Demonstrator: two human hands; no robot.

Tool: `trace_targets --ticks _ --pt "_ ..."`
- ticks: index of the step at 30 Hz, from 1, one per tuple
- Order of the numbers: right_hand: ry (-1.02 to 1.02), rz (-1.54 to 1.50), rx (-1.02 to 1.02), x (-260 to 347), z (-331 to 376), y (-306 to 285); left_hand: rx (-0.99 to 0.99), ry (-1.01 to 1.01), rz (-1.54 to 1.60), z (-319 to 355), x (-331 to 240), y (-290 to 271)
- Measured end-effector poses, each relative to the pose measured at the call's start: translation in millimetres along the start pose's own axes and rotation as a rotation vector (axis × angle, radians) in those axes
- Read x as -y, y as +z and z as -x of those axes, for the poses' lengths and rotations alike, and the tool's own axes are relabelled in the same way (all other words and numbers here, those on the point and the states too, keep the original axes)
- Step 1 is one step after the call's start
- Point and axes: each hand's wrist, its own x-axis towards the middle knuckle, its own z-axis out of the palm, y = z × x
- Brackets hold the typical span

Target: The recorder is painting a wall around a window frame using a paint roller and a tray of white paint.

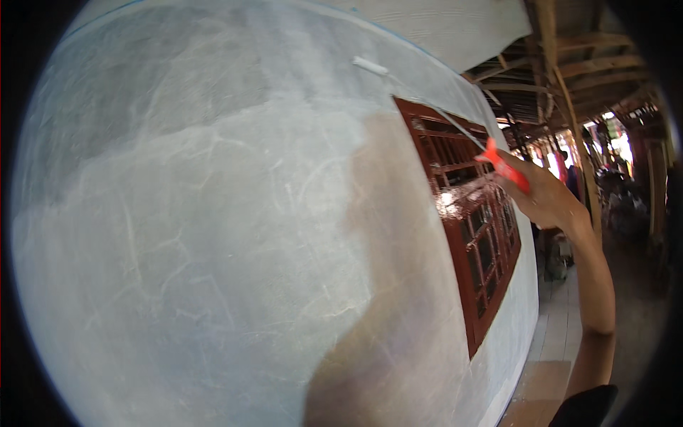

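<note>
Paint roller [371, 66] against wall [213, 213], right-hand grip [544, 196]

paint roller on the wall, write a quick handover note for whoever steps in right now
Right hand: raised, gripping the red handle of a long-armed paint roller; its small white roller head sits high on the wall, above the dark red window frame.
Left hand: not in view.
Done: most of the wall looks pale and coated.
Left: a darker grey patch at the upper left still looks uncoated, and a brownish strip runs down beside the window.
</note>
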Motion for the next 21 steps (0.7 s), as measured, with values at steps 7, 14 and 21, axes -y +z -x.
trace_targets --ticks 7,14,21 --pt "0.238 -0.029 0.134 -21 -155 1 0.06 0.098 0.088 -12 22 -6" --pt "-0.012 0.027 -0.122 -17 -102 58 0.071 0.033 0.005 7 15 -25" --pt "0.134 0.246 0.026 19 2 -23 0.077 -0.07 -0.01 23 1 -34"
